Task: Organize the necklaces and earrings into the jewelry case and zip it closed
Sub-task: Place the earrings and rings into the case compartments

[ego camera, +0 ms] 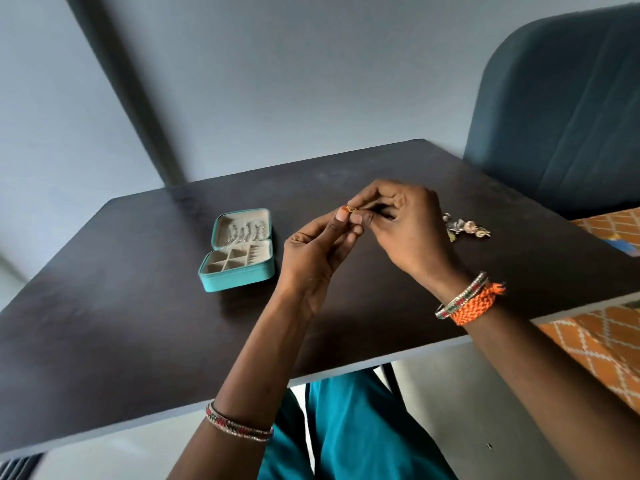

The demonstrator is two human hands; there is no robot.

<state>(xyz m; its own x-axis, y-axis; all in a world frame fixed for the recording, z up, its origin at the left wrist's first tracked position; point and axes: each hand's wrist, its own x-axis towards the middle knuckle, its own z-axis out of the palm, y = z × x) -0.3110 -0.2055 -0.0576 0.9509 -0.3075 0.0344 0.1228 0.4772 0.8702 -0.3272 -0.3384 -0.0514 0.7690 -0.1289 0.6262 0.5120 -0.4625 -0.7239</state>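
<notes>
Pinching a small earring (352, 209), both hands' (346, 237) grip mostly hides it.

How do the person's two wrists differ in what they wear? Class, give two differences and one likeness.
The right wrist wears an orange braided band beside a beaded bangle; the left wrist has only beaded bangles. The right wrist is over the table, the left below its near edge. Both wear red-and-green beaded bangles.

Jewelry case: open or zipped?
Open. The jewelry case lies flat on the table, lid folded back, compartments showing.
</notes>
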